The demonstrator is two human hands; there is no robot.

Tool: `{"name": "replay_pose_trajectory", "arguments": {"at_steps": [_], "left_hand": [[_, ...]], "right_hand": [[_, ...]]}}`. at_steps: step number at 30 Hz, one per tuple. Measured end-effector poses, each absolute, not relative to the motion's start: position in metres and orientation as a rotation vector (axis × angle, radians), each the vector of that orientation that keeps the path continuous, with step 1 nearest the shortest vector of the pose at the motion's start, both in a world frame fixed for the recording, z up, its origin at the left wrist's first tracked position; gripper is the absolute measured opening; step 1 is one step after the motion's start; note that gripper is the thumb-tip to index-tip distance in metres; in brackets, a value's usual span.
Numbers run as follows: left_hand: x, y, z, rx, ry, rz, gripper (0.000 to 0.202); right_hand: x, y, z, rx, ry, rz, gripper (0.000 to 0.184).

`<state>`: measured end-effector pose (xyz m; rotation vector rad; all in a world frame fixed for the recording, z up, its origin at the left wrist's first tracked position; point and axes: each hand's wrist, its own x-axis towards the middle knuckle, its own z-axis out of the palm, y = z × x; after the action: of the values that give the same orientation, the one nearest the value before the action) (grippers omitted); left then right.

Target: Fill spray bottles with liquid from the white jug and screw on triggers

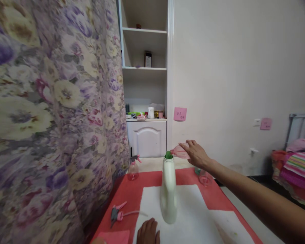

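Observation:
A tall white bottle [168, 189] stands upright on a white cloth [190, 220] on the red table [134, 193]. My right hand [197, 154] grips a clear pink bottle [180, 152], tipped on its side with its mouth against a green funnel [168, 155] in the white bottle's neck. My left hand [147, 232] rests low on the cloth beside the white bottle's base, fingers curled, with nothing seen in it.
A pink spray bottle [133, 168] stands at the table's far left. A loose pink and grey spray head with its tube [119, 213] lies near the left edge. Another clear pink bottle [205, 177] sits far right. A floral curtain [53, 118] hangs at left. A white shelf unit [146, 84] stands behind.

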<state>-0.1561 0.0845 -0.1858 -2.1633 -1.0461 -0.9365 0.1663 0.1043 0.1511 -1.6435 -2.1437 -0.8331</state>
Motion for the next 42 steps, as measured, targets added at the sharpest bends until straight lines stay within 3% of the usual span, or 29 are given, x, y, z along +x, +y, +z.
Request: {"name": "replay_pose_trajectory", "arguments": {"at_steps": [42], "left_hand": [[-0.1532,0.0792,-0.1828,-2.19,-1.126,-0.937,0.022]], "right_hand": [[0.1663,0.1096,0.1585,-1.636,-2.147,-0.959,0.083]]}}
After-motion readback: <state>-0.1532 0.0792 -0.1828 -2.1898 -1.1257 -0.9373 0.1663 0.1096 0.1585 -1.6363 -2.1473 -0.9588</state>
